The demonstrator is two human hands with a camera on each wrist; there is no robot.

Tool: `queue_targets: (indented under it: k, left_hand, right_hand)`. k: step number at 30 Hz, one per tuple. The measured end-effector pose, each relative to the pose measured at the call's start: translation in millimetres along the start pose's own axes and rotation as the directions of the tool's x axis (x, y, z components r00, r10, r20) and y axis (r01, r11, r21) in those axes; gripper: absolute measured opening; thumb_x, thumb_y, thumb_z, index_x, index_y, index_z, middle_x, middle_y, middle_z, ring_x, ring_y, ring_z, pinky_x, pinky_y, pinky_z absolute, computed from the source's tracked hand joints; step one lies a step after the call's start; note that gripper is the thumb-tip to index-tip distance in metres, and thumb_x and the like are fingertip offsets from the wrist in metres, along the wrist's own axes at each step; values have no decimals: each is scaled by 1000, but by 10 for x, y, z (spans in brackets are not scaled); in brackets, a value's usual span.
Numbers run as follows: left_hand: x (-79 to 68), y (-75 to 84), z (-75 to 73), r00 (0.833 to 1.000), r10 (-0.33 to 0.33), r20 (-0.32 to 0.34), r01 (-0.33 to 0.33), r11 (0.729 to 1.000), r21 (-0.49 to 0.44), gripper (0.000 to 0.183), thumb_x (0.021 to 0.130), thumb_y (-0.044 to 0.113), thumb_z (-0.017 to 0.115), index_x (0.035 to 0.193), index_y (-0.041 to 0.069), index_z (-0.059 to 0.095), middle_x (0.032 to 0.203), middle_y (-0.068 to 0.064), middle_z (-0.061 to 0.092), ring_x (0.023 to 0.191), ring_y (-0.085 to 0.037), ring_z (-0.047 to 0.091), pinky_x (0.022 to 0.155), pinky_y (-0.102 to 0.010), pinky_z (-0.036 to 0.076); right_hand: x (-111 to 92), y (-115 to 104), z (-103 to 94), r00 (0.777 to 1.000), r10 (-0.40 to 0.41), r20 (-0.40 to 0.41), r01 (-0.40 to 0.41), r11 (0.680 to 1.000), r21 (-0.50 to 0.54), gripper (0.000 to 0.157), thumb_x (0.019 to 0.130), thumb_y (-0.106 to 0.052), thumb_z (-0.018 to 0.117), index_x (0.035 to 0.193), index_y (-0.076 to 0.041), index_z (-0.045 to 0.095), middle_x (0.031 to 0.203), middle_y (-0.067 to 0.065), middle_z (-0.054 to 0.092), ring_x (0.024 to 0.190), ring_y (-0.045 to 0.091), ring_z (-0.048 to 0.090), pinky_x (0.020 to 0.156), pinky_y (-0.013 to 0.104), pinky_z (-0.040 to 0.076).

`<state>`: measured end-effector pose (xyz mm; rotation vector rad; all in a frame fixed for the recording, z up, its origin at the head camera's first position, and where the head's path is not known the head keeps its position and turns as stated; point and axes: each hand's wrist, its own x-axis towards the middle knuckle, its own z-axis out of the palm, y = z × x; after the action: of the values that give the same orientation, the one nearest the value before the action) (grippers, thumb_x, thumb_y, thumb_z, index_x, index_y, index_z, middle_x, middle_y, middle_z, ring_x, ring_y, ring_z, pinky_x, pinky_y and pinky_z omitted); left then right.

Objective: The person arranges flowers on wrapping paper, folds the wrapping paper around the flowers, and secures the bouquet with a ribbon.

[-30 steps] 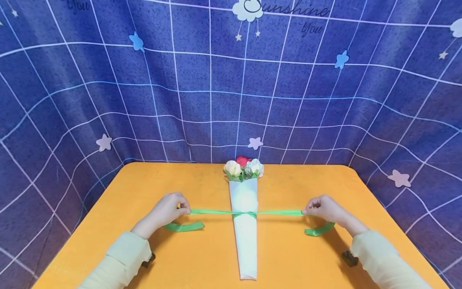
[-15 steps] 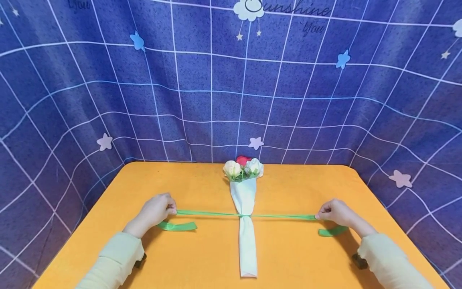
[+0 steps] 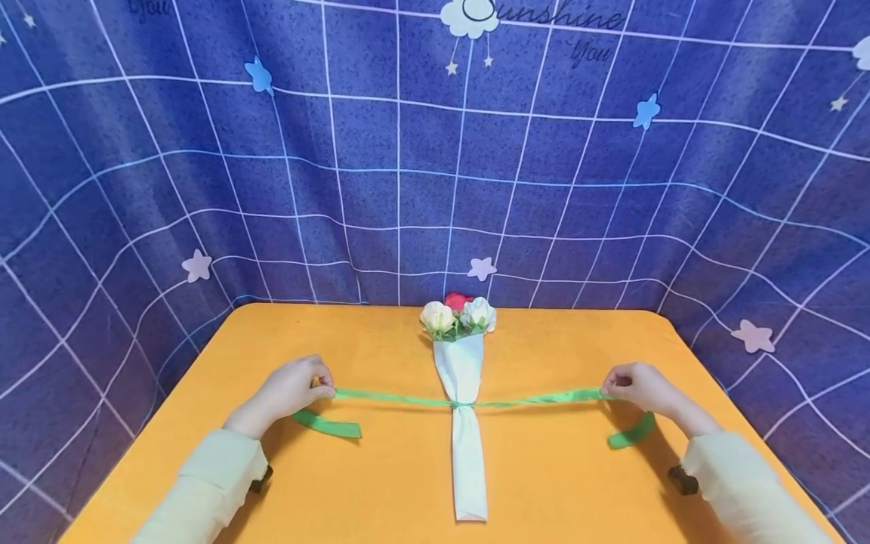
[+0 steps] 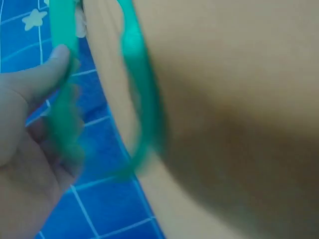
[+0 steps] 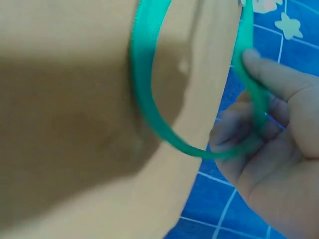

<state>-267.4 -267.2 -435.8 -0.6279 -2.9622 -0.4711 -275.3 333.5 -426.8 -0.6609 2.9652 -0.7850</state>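
A bouquet wrapped in white paper lies upright in the middle of the head view, narrowed at its waist where a green ribbon is knotted round it. Two whitish roses and a red rose show at its top. To the left, my left hand pinches one length of ribbon between thumb and fingers. My right hand pinches the other length on the right. Each wrist view shows a loose ribbon tail looping down from the hand; the left one is blurred.
The bouquet rests on an orange table with rounded far corners. Behind and beside it hangs a blue curtain with white grid lines, stars and clouds. Dark wrist devices show under both sleeves.
Both hands have moved outward, pulling the ribbon tight, and the paper has gathered into a narrow waist. In the last half second the hands rise slightly and the ribbon slackens a little.
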Motion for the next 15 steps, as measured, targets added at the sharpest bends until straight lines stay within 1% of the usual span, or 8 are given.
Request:
queue_targets:
  k: [1,3,5,7,10,12,15]
  left_hand:
    - [15,37,-16,1000,11,10,-11,1000,15,5,83,25,72,84,21,67,87,7,60,74,-14,56,66,-33,47]
    - [47,135,-28,999,34,21,-34,999,33,11,84,21,71,93,15,69,94,2,64,86,-22,61,77,-42,49]
    - [86,250,-8,997,63,36,-64,998,29,19,85,18,69,102,9,69,102,-4,66,101,-30,59,88,-50,45]
    - [129,371,39,995,83,54,-84,996,10,24,87,17,67,109,7,67,109,-7,65,109,-34,56,94,-53,41]
    - [209,551,129,990,116,84,-113,993,-33,27,88,16,65,113,6,65,113,-8,64,111,-32,55,95,-51,41]
    - [267,659,184,985,136,105,-131,990,-56,29,88,17,66,115,6,64,114,-8,64,110,-30,56,95,-49,43]
    - [352,792,248,978,158,136,-147,985,-89,31,87,18,67,115,6,64,114,-7,64,109,-28,57,94,-46,44]
  right_hand:
    - [16,-21,-1,1000,-9,-16,9,999,-34,7,84,-16,70,84,-9,68,75,-4,65,65,6,55,62,26,47]
    - [48,-78,19,998,-32,-49,26,994,-106,10,83,-15,71,89,-7,69,82,0,68,73,13,61,68,32,51]
    - [84,-153,66,996,-56,-64,46,988,-151,16,83,-15,71,95,-5,70,90,5,69,83,22,64,75,40,52]
    - [126,-245,134,996,-73,-54,64,986,-152,20,84,-16,70,99,-4,69,96,8,69,90,29,64,79,46,51]
    - [200,-375,267,994,-105,-19,102,989,-107,21,86,-16,68,102,-4,69,101,9,69,95,30,64,83,48,50]
    - [247,-463,359,993,-120,6,121,990,-75,20,87,-16,67,103,-5,69,102,7,69,97,28,63,84,46,51]
    - [310,-585,492,986,-161,33,163,985,-56,20,88,-18,66,104,-7,69,102,4,69,97,24,64,84,43,51]
